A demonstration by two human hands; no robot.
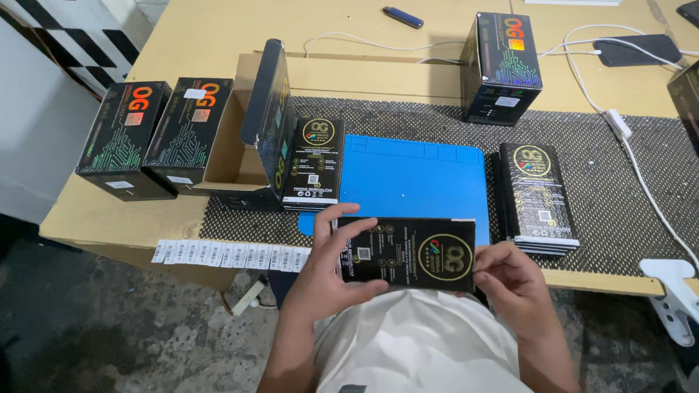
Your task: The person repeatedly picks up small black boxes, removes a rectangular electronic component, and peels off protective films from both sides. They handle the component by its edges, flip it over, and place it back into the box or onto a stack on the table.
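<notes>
Head view. Both hands hold one flat black packet (408,253) with a gold round emblem, lying level just past the near edge of the table (201,38), above the person's white shirt (415,351). The left hand (325,272) is clamped on the packet's left end: fingers (343,220) curl over its far edge, with the thumb on its printed face. The right hand (514,280) pinches the packet's right end, its fingertips closed on the near right corner.

Just beyond the packet a blue mat (411,178) lies on a black mesh liner (624,184); the mat's middle is bare and offers the only open room near the hands. At the mat's left edge a stack of like packets (314,163) leans against an open cardboard carton (233,146) holding an upright black box (270,98). At the mat's right edge lies a second stack of packets (536,196). Two black boxes (158,134) stand side by side at the table's left edge; another black box (501,68) stands at the liner's far edge. A strip of white labels (230,255) hangs along the near edge, left of the left hand. White cables (639,168) cross the right side of the table, and a white clamp (680,296) grips the near right edge.
</notes>
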